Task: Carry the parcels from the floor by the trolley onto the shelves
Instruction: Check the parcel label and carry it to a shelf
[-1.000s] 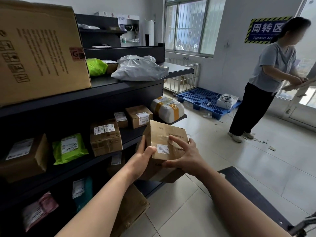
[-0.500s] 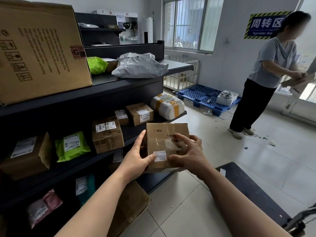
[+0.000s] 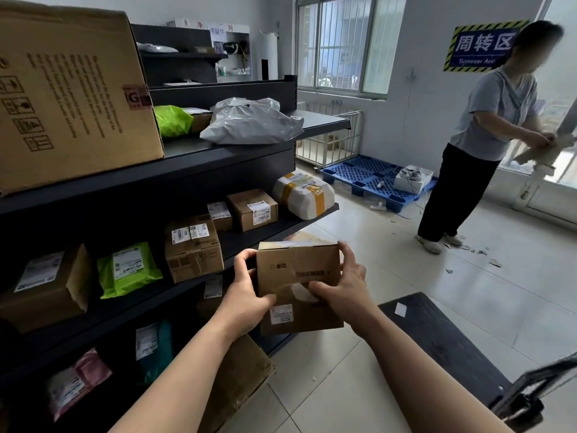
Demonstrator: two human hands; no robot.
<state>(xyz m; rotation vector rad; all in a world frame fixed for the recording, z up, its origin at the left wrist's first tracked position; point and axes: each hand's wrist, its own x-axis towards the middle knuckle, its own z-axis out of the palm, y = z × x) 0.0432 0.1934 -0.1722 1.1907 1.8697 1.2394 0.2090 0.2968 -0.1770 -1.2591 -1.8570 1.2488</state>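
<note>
I hold a small brown cardboard parcel [image 3: 298,276] with a white label in both hands, in front of the dark shelving [image 3: 199,164]. My left hand [image 3: 245,292] grips its left side and my right hand [image 3: 342,284] wraps its right side and top corner. The parcel hangs level with the middle shelf [image 3: 249,237], just off its front edge. That shelf carries several boxes [image 3: 193,246] and a green bag [image 3: 128,268]. The black trolley deck [image 3: 443,335] lies low at my right.
A large carton [image 3: 71,89], a grey bag [image 3: 249,123] and a green bag [image 3: 173,120] sit on the top shelf. A person [image 3: 487,132] stands at the right by the window, handling cardboard. A blue pallet [image 3: 368,176] and wire cage [image 3: 331,135] stand beyond.
I have turned the parcel in my hands, so its long face now points at me with the label low. My hands shifted their grip; the other person turned toward the window.
</note>
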